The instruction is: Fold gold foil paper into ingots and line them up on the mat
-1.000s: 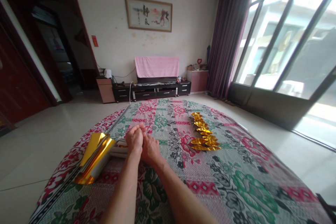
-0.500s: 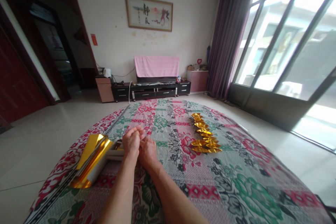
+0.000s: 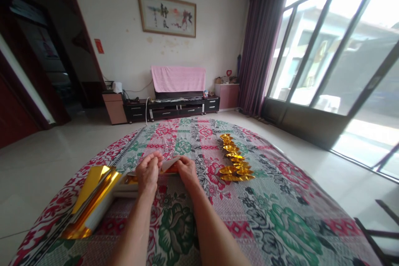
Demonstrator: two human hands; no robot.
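Note:
Between my two hands, low over the table, is a sheet of gold foil paper [image 3: 170, 167] with a pale side and a shiny orange-gold side showing. My right hand [image 3: 187, 171] pinches its right end between thumb and fingers. My left hand [image 3: 147, 174] is closed at the left end, fingers curled, and hides that part of the sheet. Just left of my left hand lies a pale open box [image 3: 126, 192] with something gold inside. Beyond it, curled gold foil sheets [image 3: 93, 201] rest in a stack. Folded gold foil ingots [image 3: 237, 158] form a row to the right.
A flowered cloth [image 3: 271, 199] covers the round table. Dark metal bars [image 3: 378, 232] stand at the lower right edge. Across the tiled floor is a low black cabinet [image 3: 183, 110] with a pink cloth [image 3: 179, 79] above it. Glass doors [image 3: 314, 58] are on the right.
My hands, close together before, have moved apart, and the gold foil paper now shows between them. The whole view has turned a little to the right.

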